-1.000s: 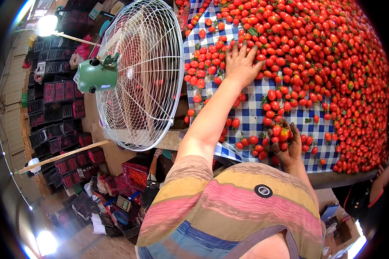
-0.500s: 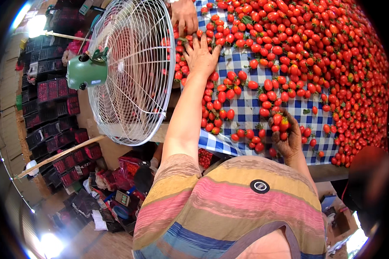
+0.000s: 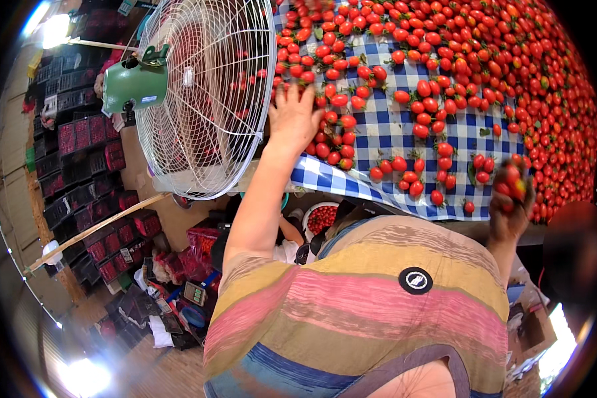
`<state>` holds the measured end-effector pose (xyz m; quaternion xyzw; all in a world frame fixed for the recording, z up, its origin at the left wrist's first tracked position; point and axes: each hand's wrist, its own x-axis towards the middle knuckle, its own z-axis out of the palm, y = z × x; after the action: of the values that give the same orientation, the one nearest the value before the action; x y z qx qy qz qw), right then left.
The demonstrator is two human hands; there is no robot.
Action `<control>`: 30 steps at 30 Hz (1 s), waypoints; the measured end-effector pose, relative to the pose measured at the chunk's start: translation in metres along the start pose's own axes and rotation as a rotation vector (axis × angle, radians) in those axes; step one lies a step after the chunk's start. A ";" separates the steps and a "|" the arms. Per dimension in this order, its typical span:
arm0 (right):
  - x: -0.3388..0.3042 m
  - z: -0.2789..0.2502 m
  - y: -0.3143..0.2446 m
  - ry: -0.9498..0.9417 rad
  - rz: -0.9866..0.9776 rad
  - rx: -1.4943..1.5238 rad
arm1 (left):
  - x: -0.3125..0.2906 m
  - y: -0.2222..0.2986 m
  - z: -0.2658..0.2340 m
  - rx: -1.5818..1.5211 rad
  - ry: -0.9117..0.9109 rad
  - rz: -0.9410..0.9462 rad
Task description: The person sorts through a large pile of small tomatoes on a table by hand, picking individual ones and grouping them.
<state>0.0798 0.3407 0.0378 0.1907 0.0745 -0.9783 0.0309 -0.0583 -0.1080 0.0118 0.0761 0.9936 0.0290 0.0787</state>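
Observation:
Small oval red tomatoes (image 3: pixel 484 60) lie loose over a blue-and-white checked cloth (image 3: pixel 385 99), heaped thickest at the far right. My left hand (image 3: pixel 294 123) is open at the cloth's left side, beside the fan, its fingers spread at the edge of a strip of tomatoes (image 3: pixel 331 142). Off to the right, my right hand (image 3: pixel 509 222) is closed around several tomatoes (image 3: pixel 511 182), just over the near right part of the cloth. Its fingers look dark and are somewhat blurred.
A large wire-caged fan (image 3: pixel 189 79) with a green motor stands close by my left arm. Below the table edge are a white tub of tomatoes (image 3: pixel 322 217) and a person's arm (image 3: pixel 290 230). Stacked dark crates (image 3: pixel 89 132) line the left side; a digital scale (image 3: pixel 194 292) sits lower.
My left hand has drawn back toward me and slightly left. My right hand has moved right with tomatoes in it. Another person's hand at the far edge no longer shows clearly.

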 end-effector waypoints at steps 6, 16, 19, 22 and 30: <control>-0.153 -0.039 -0.068 0.122 -0.412 -0.159 | -0.042 0.063 -0.013 -0.154 -0.079 0.534; -0.234 -0.101 -0.045 0.346 -0.526 -0.176 | -0.011 -0.003 -0.027 -0.066 -0.218 0.271; -0.223 -0.100 -0.042 0.308 -0.492 -0.148 | -0.017 -0.017 -0.021 -0.143 -0.288 0.161; -0.206 -0.090 -0.040 0.215 -0.439 -0.119 | -0.018 -0.037 -0.009 -0.330 -0.305 0.138; -0.157 -0.048 -0.018 -0.113 -0.222 -0.010 | -0.021 -0.027 -0.012 -0.687 -0.451 -0.203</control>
<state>0.2413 0.3715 0.0559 0.1258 0.0982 -0.9845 -0.0725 -0.0437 -0.1387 0.0254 -0.0484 0.8864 0.3334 0.3175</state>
